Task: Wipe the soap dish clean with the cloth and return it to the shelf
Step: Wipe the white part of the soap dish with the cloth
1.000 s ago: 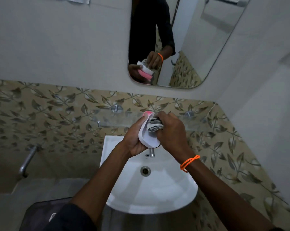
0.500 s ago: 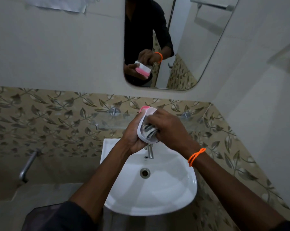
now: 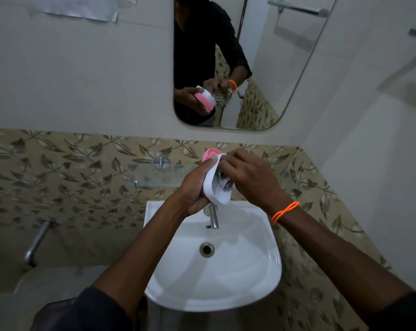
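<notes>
My left hand (image 3: 194,187) grips a white soap dish with a pink underside (image 3: 213,185), held on edge above the basin. My right hand (image 3: 247,175), with an orange beaded band at the wrist, presses a striped grey cloth (image 3: 223,181) into the dish's hollow; most of the cloth is hidden by my fingers. Just behind my hands a glass shelf (image 3: 152,174) runs along the leaf-patterned tiles on chrome mounts.
A white wash basin (image 3: 238,271) with a chrome tap (image 3: 213,217) sits right below my hands. A mirror (image 3: 262,56) hangs above, reflecting the dish and cloth. A metal pipe (image 3: 36,242) sticks out of the wall at lower left. The side wall is close on the right.
The view has tilted upward a little. My right hand has shifted the cloth up inside the dish, and the dish has turned slightly in my left hand.
</notes>
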